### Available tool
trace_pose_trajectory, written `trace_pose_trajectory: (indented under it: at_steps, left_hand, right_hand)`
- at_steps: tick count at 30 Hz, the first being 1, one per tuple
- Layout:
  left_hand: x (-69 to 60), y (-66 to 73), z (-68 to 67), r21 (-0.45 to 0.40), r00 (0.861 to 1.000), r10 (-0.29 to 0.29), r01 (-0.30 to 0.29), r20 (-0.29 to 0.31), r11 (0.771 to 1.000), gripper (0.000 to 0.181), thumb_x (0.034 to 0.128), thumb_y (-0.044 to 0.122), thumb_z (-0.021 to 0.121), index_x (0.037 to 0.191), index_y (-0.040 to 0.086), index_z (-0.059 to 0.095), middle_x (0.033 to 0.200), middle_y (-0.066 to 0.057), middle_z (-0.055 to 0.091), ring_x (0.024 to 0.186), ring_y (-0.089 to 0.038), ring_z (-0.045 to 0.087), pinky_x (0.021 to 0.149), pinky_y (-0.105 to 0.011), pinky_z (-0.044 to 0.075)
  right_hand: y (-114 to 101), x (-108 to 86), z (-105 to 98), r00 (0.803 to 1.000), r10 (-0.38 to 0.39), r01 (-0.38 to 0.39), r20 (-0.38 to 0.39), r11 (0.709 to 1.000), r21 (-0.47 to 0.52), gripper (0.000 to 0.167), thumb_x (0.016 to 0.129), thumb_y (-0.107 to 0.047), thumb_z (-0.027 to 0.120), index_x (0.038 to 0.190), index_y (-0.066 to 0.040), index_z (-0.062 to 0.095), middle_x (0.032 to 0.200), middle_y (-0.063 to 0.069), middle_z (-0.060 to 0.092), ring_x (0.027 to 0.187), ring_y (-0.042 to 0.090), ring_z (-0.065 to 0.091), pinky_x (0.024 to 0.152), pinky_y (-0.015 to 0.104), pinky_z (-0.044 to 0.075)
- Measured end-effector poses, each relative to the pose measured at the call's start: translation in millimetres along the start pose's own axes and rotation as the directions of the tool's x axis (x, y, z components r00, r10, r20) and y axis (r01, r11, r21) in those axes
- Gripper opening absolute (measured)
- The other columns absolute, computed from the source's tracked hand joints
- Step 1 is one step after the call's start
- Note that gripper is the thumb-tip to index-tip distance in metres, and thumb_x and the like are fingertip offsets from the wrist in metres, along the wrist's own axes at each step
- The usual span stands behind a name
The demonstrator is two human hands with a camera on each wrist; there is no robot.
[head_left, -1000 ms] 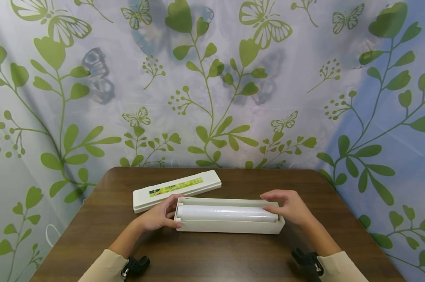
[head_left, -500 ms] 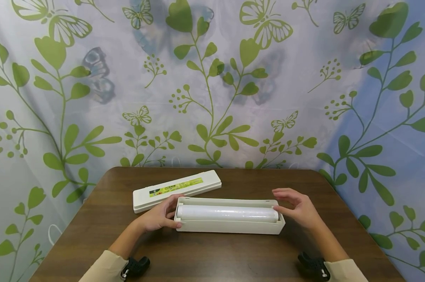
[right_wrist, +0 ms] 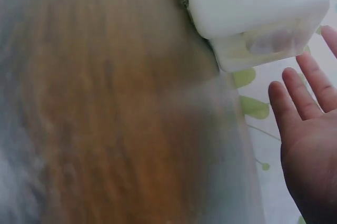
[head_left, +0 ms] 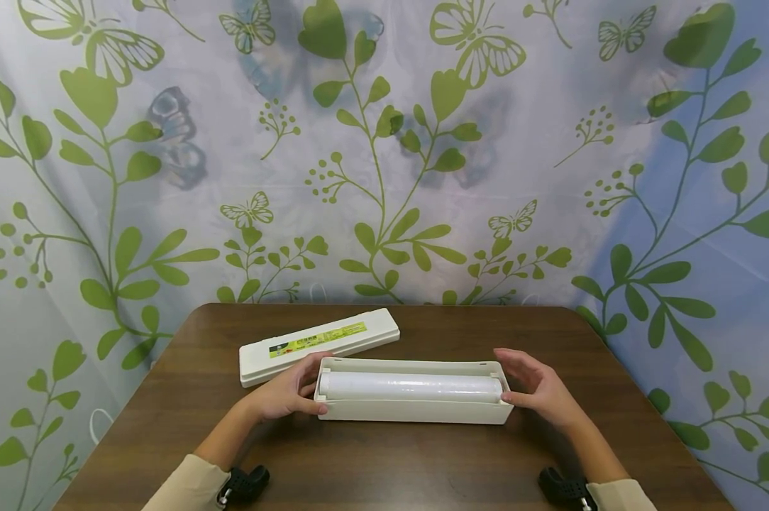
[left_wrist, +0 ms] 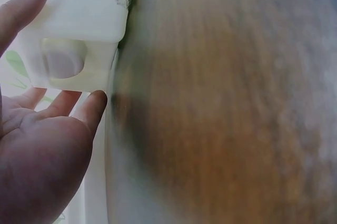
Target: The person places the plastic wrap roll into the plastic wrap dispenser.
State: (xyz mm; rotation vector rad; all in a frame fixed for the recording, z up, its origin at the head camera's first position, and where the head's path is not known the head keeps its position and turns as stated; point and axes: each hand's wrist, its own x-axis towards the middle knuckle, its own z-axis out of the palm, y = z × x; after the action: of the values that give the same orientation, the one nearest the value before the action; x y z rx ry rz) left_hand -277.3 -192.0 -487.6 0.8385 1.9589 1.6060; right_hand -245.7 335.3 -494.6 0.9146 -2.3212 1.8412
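Note:
A long white cling film dispenser box (head_left: 416, 410) lies on the table, with a white roll of cling film (head_left: 410, 387) inside it. My left hand (head_left: 289, 390) grips the box's left end, thumb at the front corner and fingers behind. In the left wrist view those fingers (left_wrist: 95, 108) reach the box end (left_wrist: 79, 10). My right hand (head_left: 540, 390) spans the right end, its thumb on the front corner and fingers at the back corner. The right wrist view shows one fingertip meeting the box (right_wrist: 258, 2), with other fingers (right_wrist: 284, 103) slightly apart.
The white lid (head_left: 321, 345), with a green and yellow label, lies slantwise on the brown table (head_left: 384, 461) behind the box's left part. Beyond the table's back edge hangs a leaf-patterned curtain (head_left: 384, 177).
My right hand has left the right end of the roll, drawn outward to the right, and come to the corners of the box. The left hand keeps its place.

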Motion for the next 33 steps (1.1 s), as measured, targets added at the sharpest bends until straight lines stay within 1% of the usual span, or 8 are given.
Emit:
trace_pose_trajectory:
  at_steps: [5,11,17,19,21,24,28,33]
  left_hand:
    - [0.0,-0.7,-0.6,0.011,1.000,-0.001,0.001,0.004,1.000,0.099,0.0864,0.004,0.081,0.160,0.001,0.014,0.157,-0.024,0.034,0.146,-0.036,0.038,0.107,-0.029,0.049]
    - [0.0,0.2,0.6,0.000,1.000,-0.006,0.006,0.004,1.000,0.100,0.0862,0.004,0.081,0.160,0.002,0.014,0.158,-0.025,0.032,0.149,-0.042,0.033,0.109,-0.031,0.049]
    - [-0.9,1.4,0.1,0.018,1.000,-0.015,0.016,-0.006,1.000,0.102,0.0852,0.005,0.082,0.160,0.002,0.014,0.159,-0.023,0.032,0.149,-0.039,0.034,0.111,-0.029,0.047]
    - [-1.1,1.6,-0.1,0.023,1.000,-0.024,0.024,-0.009,0.999,0.102,0.0851,0.006,0.083,0.161,0.002,0.014,0.159,-0.022,0.032,0.149,-0.036,0.035,0.111,-0.028,0.046]
    - [-1.3,1.9,-0.1,0.025,0.999,-0.033,0.034,-0.010,0.999,0.103,0.0850,0.006,0.083,0.161,0.003,0.013,0.159,-0.021,0.032,0.149,-0.034,0.036,0.110,-0.028,0.047]
    - [-1.3,2.5,0.4,0.025,0.999,-0.033,0.033,-0.006,0.999,0.103,0.0853,0.007,0.083,0.161,0.003,0.012,0.159,-0.022,0.031,0.149,-0.037,0.035,0.109,-0.030,0.048]
    - [-0.8,2.7,1.0,0.022,1.000,-0.020,0.021,-0.002,1.000,0.103,0.0858,0.007,0.082,0.160,0.002,0.011,0.158,-0.025,0.031,0.148,-0.041,0.035,0.108,-0.034,0.050]
    - [-0.7,2.5,0.7,0.024,0.999,-0.036,0.036,-0.015,0.999,0.104,0.0852,0.007,0.083,0.161,0.004,0.012,0.159,-0.023,0.031,0.148,-0.040,0.036,0.109,-0.034,0.049]
  right_hand:
    - [4.9,-3.7,-1.0,0.999,0.040,-0.042,0.034,0.998,0.045,0.077,0.085,0.014,0.071,0.151,0.012,0.033,0.156,-0.003,0.048,0.145,0.006,0.044,0.113,0.015,0.039]
    - [9.2,-4.8,-3.9,0.994,0.050,-0.058,0.097,0.996,0.075,0.082,0.085,0.013,0.070,0.154,0.012,0.027,0.161,0.002,0.042,0.150,0.007,0.037,0.115,0.013,0.034]
    - [7.7,-4.0,-3.7,0.984,0.109,-0.122,0.141,0.989,0.085,0.087,0.085,0.007,0.073,0.157,0.006,0.024,0.162,0.000,0.039,0.149,0.000,0.036,0.112,0.011,0.034]
    - [7.2,-3.6,-3.2,0.979,0.133,-0.146,0.152,0.986,0.075,0.089,0.085,0.004,0.075,0.158,0.004,0.024,0.163,0.007,0.037,0.146,-0.002,0.038,0.110,0.012,0.037]
    - [7.4,-3.1,-2.9,0.975,0.150,-0.161,0.162,0.985,0.062,0.090,0.084,0.002,0.076,0.158,0.004,0.024,0.164,0.018,0.034,0.144,-0.002,0.040,0.108,0.013,0.040]
    - [7.7,-2.2,-2.3,0.971,0.173,-0.184,0.167,0.981,0.053,0.093,0.083,0.001,0.077,0.158,0.004,0.023,0.161,0.031,0.030,0.139,0.000,0.045,0.105,0.016,0.043]
    - [7.8,-0.8,-1.6,0.966,0.202,-0.210,0.163,0.977,0.037,0.093,0.082,0.000,0.078,0.159,0.000,0.025,0.158,0.033,0.032,0.134,0.001,0.049,0.103,0.018,0.046]
    - [7.6,0.5,-1.1,0.962,0.219,-0.227,0.161,0.973,0.033,0.095,0.082,-0.001,0.080,0.159,-0.002,0.025,0.158,0.031,0.032,0.133,0.000,0.049,0.102,0.017,0.046]
